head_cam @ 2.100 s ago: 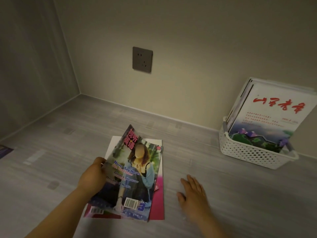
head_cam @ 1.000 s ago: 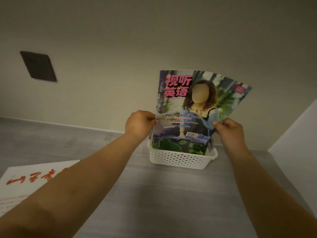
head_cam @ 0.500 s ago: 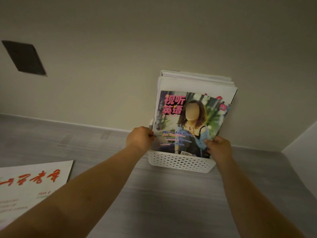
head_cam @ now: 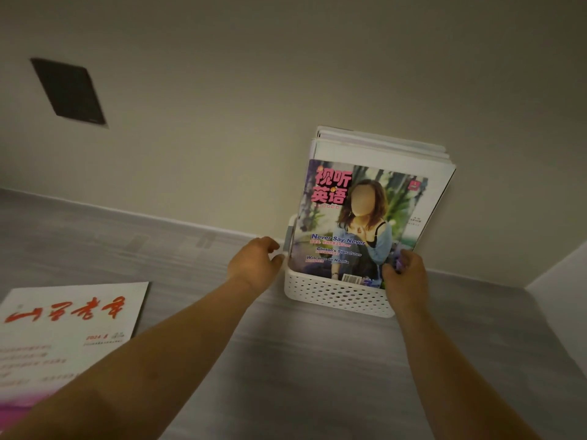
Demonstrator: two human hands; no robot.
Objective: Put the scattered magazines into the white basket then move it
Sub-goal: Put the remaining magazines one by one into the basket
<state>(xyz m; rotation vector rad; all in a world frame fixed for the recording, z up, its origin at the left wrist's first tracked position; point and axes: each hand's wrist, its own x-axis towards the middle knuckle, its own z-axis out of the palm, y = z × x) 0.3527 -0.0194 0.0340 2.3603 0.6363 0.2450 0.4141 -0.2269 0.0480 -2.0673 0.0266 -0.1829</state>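
Pinching magazine (head_cam: 359,223) corner — right hand (head_cam: 405,277), in basket (head_cam: 336,295)

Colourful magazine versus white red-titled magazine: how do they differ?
The colourful magazine stands upright in the white basket; the white magazine lies flat on the grey surface. The right hand grips the colourful magazine; no hand touches the white magazine. Both show their front covers.

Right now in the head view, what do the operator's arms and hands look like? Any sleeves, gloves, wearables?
The left forearm and right forearm are bare to the frame edge; no sleeves show. Left hand and right hand are ungloved. No watch, ring, band or marking visible.
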